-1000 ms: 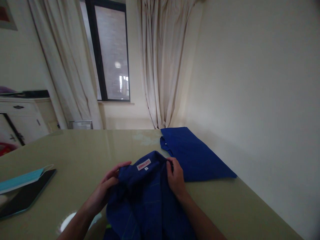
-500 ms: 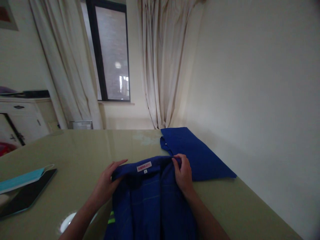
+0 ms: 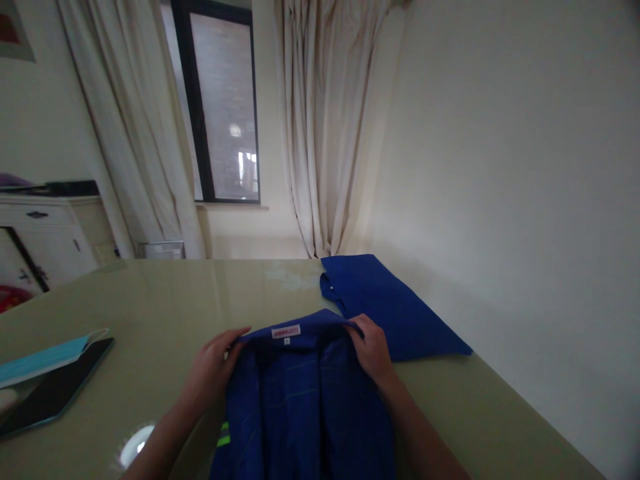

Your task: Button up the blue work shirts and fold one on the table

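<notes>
A dark blue garment [image 3: 295,387] with a white and red label [image 3: 286,331] inside its collar lies at the front of the table, its lower part cut off by the picture's edge. My left hand [image 3: 215,363] pinches the left end of the collar. At the collar's right end, my right hand [image 3: 371,347] grips the cloth between thumb and fingers. A bright yellow-green stripe [image 3: 223,435] shows on the garment's left side. Just behind my right hand, a second blue cloth piece [image 3: 395,307] lies flat near the wall.
On the greenish table [image 3: 165,300], a light blue face mask [image 3: 45,360] rests partly on a dark tablet [image 3: 63,393] at the left. A round bright spot [image 3: 136,445] shows beside my left forearm. Curtains, a window and a white cabinet [image 3: 55,227] stand beyond.
The collar's middle has risen to a peak right of the label. My left hand has shifted slightly left and down, my right hand slightly right and down, both still holding the collar.
</notes>
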The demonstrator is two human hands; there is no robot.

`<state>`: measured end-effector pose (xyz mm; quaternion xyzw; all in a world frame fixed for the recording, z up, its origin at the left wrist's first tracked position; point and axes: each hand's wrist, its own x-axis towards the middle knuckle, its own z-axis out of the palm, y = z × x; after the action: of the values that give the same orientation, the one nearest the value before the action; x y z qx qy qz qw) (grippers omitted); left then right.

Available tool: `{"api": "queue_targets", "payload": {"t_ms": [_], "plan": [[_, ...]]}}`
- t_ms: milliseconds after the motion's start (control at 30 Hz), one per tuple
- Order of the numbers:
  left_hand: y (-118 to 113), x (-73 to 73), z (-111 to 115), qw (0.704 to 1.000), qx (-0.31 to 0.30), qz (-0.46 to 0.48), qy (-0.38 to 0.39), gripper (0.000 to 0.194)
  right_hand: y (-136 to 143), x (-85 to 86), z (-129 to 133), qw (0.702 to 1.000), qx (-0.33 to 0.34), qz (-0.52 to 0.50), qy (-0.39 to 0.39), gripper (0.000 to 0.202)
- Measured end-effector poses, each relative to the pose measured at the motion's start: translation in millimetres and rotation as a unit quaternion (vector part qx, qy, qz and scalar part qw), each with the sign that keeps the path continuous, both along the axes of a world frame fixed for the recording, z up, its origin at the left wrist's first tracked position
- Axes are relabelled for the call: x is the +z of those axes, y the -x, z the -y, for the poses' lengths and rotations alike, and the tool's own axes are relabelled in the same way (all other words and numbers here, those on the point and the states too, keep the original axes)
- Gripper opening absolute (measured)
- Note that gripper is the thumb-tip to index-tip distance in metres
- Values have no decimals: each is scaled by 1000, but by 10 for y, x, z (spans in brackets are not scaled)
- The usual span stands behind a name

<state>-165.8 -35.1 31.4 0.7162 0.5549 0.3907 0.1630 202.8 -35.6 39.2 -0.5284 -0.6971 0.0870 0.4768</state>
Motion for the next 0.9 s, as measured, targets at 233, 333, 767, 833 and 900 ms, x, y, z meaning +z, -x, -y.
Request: {"api": "queue_targets", "payload": {"t_ms": [233, 333, 767, 833, 900], "plan": [[-13, 89, 54, 999, 17, -46, 13, 37, 2, -64, -57, 991, -3, -117, 65, 37], [-139, 195, 124, 990, 127, -35, -59, 42, 92, -45, -48, 985, 36, -160, 59, 37], [-1195, 1051, 432, 971, -139, 194, -4, 38, 828, 1008, 324, 944, 248, -207, 61, 49], [-1153, 1202, 502, 969, -133, 206, -23, 36, 725, 982, 303, 946, 228, -224, 46, 53], [-1166, 1393, 593, 957, -110, 264, -47, 38, 681, 872, 270, 961, 161, -223, 2, 50]]}}
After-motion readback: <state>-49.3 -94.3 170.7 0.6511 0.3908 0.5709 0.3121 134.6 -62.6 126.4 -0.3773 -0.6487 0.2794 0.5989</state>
